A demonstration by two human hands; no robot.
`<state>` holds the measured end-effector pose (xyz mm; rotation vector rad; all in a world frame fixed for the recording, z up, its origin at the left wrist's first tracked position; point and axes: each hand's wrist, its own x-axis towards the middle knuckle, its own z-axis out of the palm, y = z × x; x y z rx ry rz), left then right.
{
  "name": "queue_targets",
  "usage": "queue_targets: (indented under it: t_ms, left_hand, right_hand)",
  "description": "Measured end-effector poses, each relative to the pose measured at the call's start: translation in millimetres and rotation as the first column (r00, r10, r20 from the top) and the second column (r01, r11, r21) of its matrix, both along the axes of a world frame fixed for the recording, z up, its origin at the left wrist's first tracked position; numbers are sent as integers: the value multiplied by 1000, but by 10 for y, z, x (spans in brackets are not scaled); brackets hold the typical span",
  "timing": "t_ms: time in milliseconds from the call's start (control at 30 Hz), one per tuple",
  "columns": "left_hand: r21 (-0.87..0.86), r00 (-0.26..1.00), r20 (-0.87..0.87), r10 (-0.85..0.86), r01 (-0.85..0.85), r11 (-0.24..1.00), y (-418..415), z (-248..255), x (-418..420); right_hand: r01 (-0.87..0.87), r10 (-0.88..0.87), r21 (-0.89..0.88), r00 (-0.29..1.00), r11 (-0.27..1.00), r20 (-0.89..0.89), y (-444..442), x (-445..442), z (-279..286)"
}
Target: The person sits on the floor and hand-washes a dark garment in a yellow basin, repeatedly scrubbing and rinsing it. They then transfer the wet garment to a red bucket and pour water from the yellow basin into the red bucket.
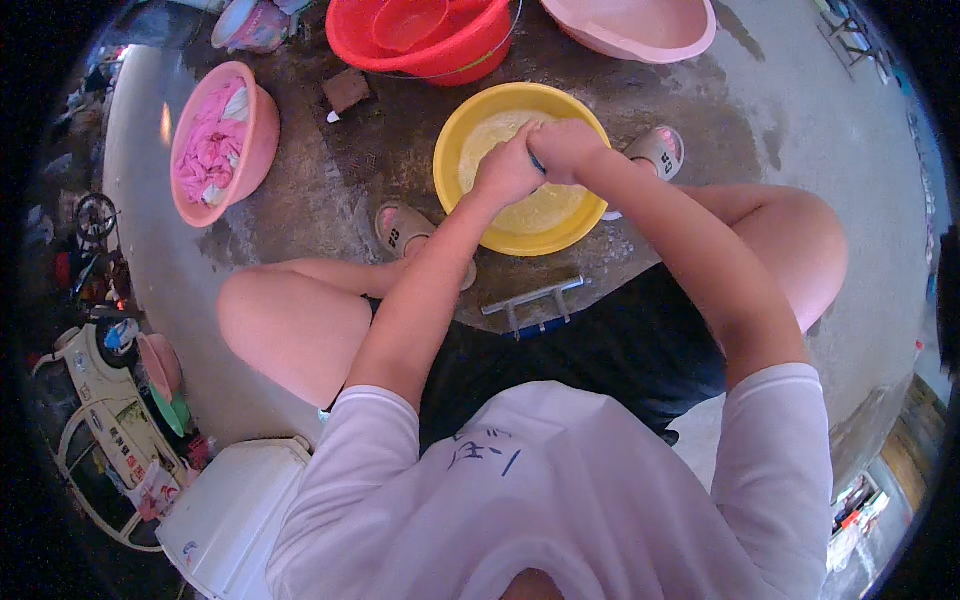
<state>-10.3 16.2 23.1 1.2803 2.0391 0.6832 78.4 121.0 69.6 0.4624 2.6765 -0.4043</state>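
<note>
A yellow plastic basin (450, 169) with cloudy, pale liquid (536, 214) in it stands on the wet floor between my feet. Above its middle my two hands meet. My left hand (512, 166) and my right hand (568, 148) are both closed and press against each other around a small dark item (537, 163), of which only a bit shows between them. What this item is I cannot tell, nor which hand bears it, as the fingers hide it.
A pink basin (265, 150) of pink and white cloth stands at the upper left. Red basins (469, 56) and a pale pink basin (660, 51) are beyond the yellow one. A brown block (347, 90) lies on the floor. Near my lap is a metal-framed stool (534, 296).
</note>
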Motion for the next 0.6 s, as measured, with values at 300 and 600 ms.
queue_targets:
  t_ms: [300,600]
  left_hand:
    - [-50,857,-458,-237,241,969,-66,135,-173]
    - [314,956,-269,113,-24,949,-54,153,-297]
  right_hand:
    - [226,-233,-294,972,929,13,-38,-12,-74]
    - [196,-214,-160,971,968,-106,10,-126,208]
